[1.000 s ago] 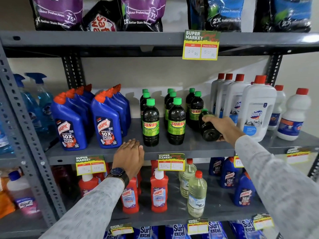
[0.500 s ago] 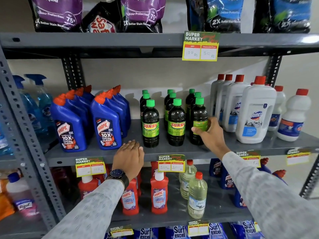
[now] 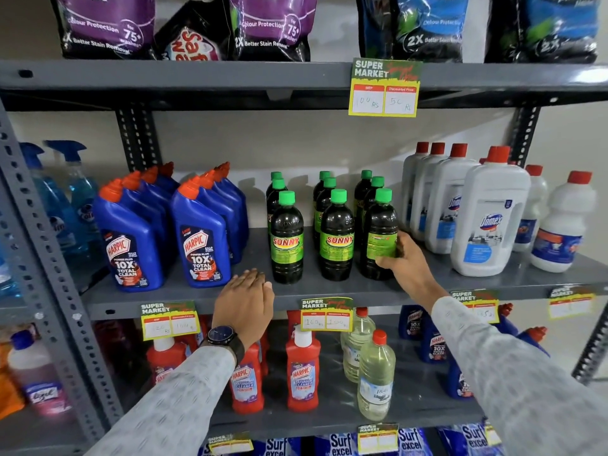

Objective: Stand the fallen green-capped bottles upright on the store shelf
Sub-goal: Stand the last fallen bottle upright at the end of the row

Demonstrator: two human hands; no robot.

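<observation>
Green-capped bottles (image 3: 335, 225) stand upright in three rows on the grey middle shelf (image 3: 329, 291). At three o'clock of that group, the right hand (image 3: 403, 261) wraps its fingers around the front right bottle (image 3: 380, 235), whose label faces backward. At seven o'clock of the group, the left hand (image 3: 245, 302) rests flat, holding nothing, on the shelf edge.

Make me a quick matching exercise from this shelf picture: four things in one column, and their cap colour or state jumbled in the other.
Things:
1. Harpic blue bottles
2. Sunny bottles
3. left hand
4. right hand

States:
A. green caps
B. flat on the shelf edge
C. orange caps
D. grip on an upright bottle

Pairs: 1-C, 2-A, 3-B, 4-D
</observation>
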